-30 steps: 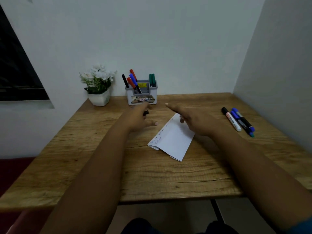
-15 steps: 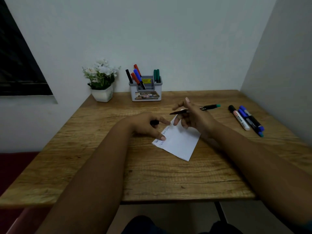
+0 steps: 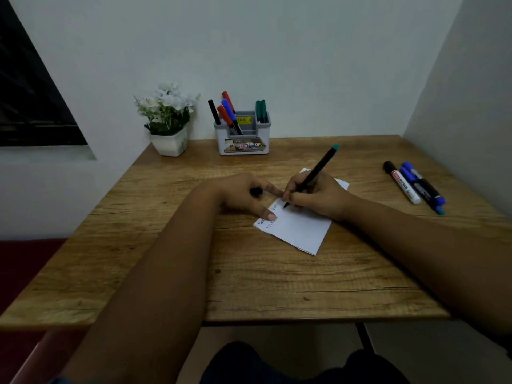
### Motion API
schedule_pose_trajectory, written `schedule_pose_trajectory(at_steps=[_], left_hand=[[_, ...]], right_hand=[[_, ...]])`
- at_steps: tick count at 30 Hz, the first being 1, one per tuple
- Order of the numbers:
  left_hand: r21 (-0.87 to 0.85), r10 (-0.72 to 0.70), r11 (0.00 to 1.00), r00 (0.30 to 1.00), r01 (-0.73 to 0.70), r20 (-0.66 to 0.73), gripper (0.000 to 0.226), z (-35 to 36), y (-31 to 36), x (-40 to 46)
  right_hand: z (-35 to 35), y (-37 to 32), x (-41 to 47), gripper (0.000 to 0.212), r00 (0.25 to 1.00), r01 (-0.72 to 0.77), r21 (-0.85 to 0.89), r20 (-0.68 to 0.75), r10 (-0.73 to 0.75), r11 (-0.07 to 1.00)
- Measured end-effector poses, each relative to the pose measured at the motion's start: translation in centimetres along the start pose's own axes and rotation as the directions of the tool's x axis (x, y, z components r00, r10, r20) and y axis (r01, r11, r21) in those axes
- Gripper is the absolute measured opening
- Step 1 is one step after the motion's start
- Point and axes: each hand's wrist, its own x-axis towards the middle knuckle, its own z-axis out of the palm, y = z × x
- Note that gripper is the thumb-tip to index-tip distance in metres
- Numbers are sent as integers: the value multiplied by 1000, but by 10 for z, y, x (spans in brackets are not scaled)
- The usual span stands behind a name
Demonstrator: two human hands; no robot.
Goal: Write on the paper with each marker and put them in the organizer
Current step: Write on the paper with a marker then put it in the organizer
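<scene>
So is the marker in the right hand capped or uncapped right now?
Uncapped. The marker in the right hand has its bare dark tip down at the paper, and the left hand holds a black cap.

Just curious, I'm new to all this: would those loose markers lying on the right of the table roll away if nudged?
Probably: the loose markers look round-barrelled and lie flat on the smooth table. They seem light, so a nudge would likely shift them. Lying side by side, they may block each other.
</scene>
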Motion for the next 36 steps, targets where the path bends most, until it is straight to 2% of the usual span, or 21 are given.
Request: schedule_pose_trajectory(at_steps=[2, 5, 10, 13, 16, 19, 21, 24, 28, 31, 36], left_hand=[[2, 1, 1000, 1000, -1, 2, 51, 0, 0, 0], [6, -15, 1000, 1000, 15, 2, 54, 0, 0, 0], [22, -13, 1000, 1000, 13, 2, 76, -1, 0, 0], [30, -6, 1000, 1000, 6, -4, 73, -1, -1, 1], [37, -16, 999, 1000, 16, -2, 79, -1, 0, 1], [30, -15, 999, 1000, 15, 4, 69, -1, -1, 1], [15, -14, 1000, 1000, 14, 8, 60, -1, -3, 2], [9, -27, 1000, 1000, 27, -4, 60, -1, -5, 4], [27, -40, 999, 999, 41, -16, 81, -1, -6, 6], [23, -34, 999, 999, 35, -1, 73, -1, -6, 7], [3, -25, 1000, 1000, 25, -4, 66, -1, -6, 6]], right_hand=[[0, 2, -1, 10, 999, 27, -33, -24, -28, 999], [1, 3, -1, 11, 999, 39, -66, 24, -38, 997], [1, 3, 1, 10, 998, 55, -167, 50, -47, 985], [0, 3, 1, 8, 1000, 28, -132, 10, -27, 991], [1, 1, 2, 5, 999, 31, -133, 27, -27, 991], [0, 2, 3, 7, 999, 12, -146, 34, -7, 989], [-1, 2, 3, 4, 1000, -3, -72, -20, 2, 997], [0, -2, 2, 12, 995, 15, 169, -100, 2, 986], [0, -5, 2, 7, 999, 25, 26, 37, -26, 999], [-1, -5, 4, 9, 996, 11, -2, 84, -11, 1000], [-1, -1, 6, 11, 998, 27, -33, 66, -25, 999]])
